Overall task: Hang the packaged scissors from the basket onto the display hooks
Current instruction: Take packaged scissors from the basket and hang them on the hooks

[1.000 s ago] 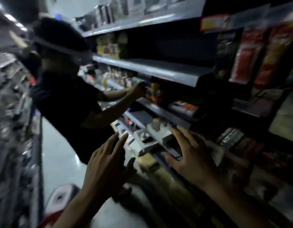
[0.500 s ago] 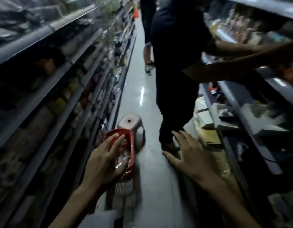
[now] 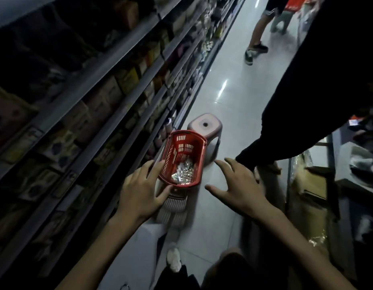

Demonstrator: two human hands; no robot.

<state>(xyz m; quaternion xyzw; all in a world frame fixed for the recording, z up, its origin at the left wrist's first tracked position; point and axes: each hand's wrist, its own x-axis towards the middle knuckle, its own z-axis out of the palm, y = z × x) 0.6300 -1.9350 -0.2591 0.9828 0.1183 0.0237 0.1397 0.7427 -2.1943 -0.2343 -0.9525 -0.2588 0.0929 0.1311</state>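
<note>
Lowest in my view, at bottom centre, a pale shoe [image 3: 174, 259] stands on the glossy floor [image 3: 233, 97]. Both forearms reach up from the lower edge. My left hand [image 3: 139, 193] is wide open, fingers splayed, at the near left corner of the red basket [image 3: 184, 143]; the forefinger lies along the left rim and the thumb sits by the near rim, but I cannot tell whether either truly touches the plastic. It holds nothing. My right hand [image 3: 240, 191] is just as open, fingers fanned out and thumb stretched toward the basket, empty, hovering over bare floor to the right of the basket and apart from it.

The packaged scissors [image 3: 182, 174] lie in a shiny heap on the basket's bottom, at its near end. The basket rests on something white and slatted [image 3: 173, 206] that I cannot identify. Just behind it stands a pink stool [image 3: 204, 126].

Stocked shelves [image 3: 97, 91] fill the left half of the frame, running away to the upper centre. A person in dark clothes [image 3: 307, 101] fills the right side, and in the upper right another person's legs [image 3: 256, 38] stand farther down the aisle
</note>
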